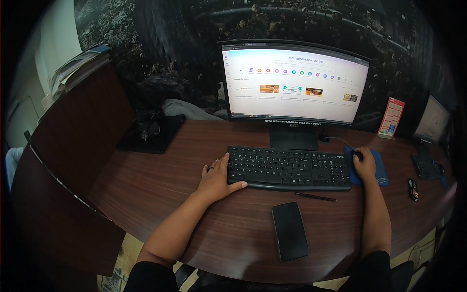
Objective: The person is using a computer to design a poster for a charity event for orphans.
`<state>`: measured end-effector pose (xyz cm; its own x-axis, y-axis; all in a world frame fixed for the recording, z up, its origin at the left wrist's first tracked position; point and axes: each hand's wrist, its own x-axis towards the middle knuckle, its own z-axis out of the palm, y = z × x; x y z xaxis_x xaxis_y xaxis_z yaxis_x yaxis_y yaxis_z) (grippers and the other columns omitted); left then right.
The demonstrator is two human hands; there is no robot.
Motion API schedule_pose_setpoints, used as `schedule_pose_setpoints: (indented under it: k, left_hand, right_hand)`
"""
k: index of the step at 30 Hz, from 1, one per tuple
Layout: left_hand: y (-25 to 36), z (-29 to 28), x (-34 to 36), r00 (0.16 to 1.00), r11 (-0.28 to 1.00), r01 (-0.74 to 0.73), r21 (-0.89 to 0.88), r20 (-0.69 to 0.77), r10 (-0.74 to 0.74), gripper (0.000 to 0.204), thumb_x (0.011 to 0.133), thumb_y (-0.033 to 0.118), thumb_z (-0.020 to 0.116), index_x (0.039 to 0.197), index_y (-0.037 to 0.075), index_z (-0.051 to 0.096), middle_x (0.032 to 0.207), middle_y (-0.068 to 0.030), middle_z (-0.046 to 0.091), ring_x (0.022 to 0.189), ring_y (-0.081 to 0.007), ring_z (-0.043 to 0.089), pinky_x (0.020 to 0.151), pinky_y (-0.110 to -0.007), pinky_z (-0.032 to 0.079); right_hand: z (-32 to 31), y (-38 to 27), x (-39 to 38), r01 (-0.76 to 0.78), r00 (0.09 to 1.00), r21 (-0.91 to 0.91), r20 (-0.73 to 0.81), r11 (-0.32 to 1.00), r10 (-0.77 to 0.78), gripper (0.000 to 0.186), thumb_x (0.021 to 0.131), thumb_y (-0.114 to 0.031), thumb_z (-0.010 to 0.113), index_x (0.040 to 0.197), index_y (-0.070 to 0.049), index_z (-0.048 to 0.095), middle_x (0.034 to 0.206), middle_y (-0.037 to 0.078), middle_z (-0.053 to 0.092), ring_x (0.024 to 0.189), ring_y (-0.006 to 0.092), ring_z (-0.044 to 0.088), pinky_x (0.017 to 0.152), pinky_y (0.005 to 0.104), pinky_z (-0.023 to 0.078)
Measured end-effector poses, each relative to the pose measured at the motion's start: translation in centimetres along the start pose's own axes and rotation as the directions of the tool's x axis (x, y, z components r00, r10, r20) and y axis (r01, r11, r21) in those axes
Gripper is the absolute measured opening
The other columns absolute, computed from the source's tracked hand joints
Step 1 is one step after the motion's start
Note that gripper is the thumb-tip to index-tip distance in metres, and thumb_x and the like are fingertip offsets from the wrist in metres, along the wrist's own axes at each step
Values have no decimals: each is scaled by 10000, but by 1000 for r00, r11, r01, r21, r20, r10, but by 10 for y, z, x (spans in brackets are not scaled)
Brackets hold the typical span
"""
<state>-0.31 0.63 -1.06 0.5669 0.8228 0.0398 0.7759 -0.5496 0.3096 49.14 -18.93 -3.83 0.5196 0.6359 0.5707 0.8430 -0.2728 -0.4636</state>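
Fingers [359, 156] of right hand [365, 165] draped over black mouse [357, 155].

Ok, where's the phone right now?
The phone lies face up on the desk, just in front of the keyboard, between the two forearms, with the pen just beyond it.

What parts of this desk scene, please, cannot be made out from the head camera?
- Mouse: mostly covered by the right hand; its shape is unclear.
- Left edge of the keyboard: hidden under the left hand.
- Second screen: bent and dim at the right rim.
- Small dark object: too small to identify.
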Motion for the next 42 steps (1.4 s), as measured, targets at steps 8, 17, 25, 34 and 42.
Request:
schedule_pose_setpoints:
  k: [8, 17, 25, 34, 42]
  left_hand:
    - [0, 0, 1, 1000, 1000, 4, 9, 5, -4, 1262, 771, 745, 738, 1616, -2, 171, 1573, -280, 393, 1505, -387, 344, 1219, -630, 202]
    - [2, -2, -1, 1000, 1000, 3, 13, 1, -3, 1256, 774, 736, 741, 1615, -2, 170, 1574, -275, 396, 1503, -384, 350, 1215, -633, 209]
    - [1, -2, 0, 1000, 1000, 4, 3, 7, -4, 1258, 773, 736, 741, 1617, 1, 167, 1576, -275, 395, 1506, -386, 345, 1218, -631, 206]
    - [2, -3, -1, 1000, 1000, 5, 7, 10, -5, 1252, 776, 741, 736, 1614, -2, 177, 1574, -285, 391, 1505, -394, 343, 1216, -631, 208]
    - [1, -2, -1, 1000, 1000, -5, 4, -5, 5, 1243, 783, 721, 743, 1608, -19, 181, 1571, -285, 395, 1499, -389, 354, 1213, -634, 210]
  right_hand:
    - [0, 2, 1, 36, 999, -10, -8, 999, -36, 232, 835, -110, 688, 1054, -37, 685, 1120, 132, 676, 1080, 352, 651, 935, 428, 512]
    - [-1, 0, 0, -2, 1000, -1, 1, 1000, 2, 234, 830, -100, 695, 1057, -44, 689, 1118, 123, 678, 1079, 344, 653, 937, 424, 513]
    - [2, 2, 0, 70, 997, 24, -44, 997, -69, 238, 838, -76, 704, 1064, -5, 700, 1139, 158, 680, 1095, 356, 658, 964, 416, 511]
    - [1, 5, 2, 84, 996, 30, -20, 996, -83, 255, 847, -90, 725, 1082, 8, 713, 1141, 176, 678, 1100, 370, 655, 966, 410, 510]
    - [2, 3, 1, 84, 996, 10, -33, 996, -84, 269, 853, -101, 720, 1102, -1, 703, 1172, 175, 668, 1116, 379, 645, 970, 419, 507]
